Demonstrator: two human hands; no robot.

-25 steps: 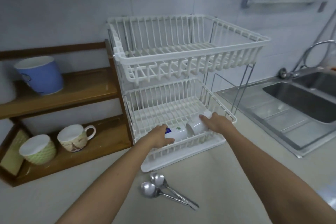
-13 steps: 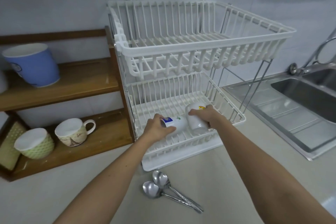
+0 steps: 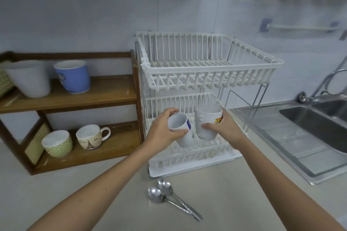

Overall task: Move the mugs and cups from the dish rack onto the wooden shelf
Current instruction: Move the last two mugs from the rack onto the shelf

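My left hand (image 3: 162, 132) grips a white cup with a blue label (image 3: 181, 129), tilted so its mouth faces me. Beside it, a white cup with a yellow-red label (image 3: 206, 124) stands nearly upright in my right hand (image 3: 223, 129). Both cups hover just above the front of the lower tier of the white two-tier dish rack (image 3: 206, 78). To the left stands the wooden shelf (image 3: 105, 97). Its top board carries a white cup (image 3: 30, 78) and a blue cup (image 3: 73, 76). Its bottom board carries a green textured cup (image 3: 57, 143) and a mug with an Eiffel Tower print (image 3: 90, 137).
Two metal spoons (image 3: 169, 199) lie on the counter in front of the rack. A steel sink (image 3: 319, 125) with a tap (image 3: 326, 84) is on the right. A woven item leans at the shelf's left end (image 3: 4, 82).
Both hands have lifted their cups off the lower rack tier and turned them more upright. The view has tilted up and pulled back, so more of the shelf shows.
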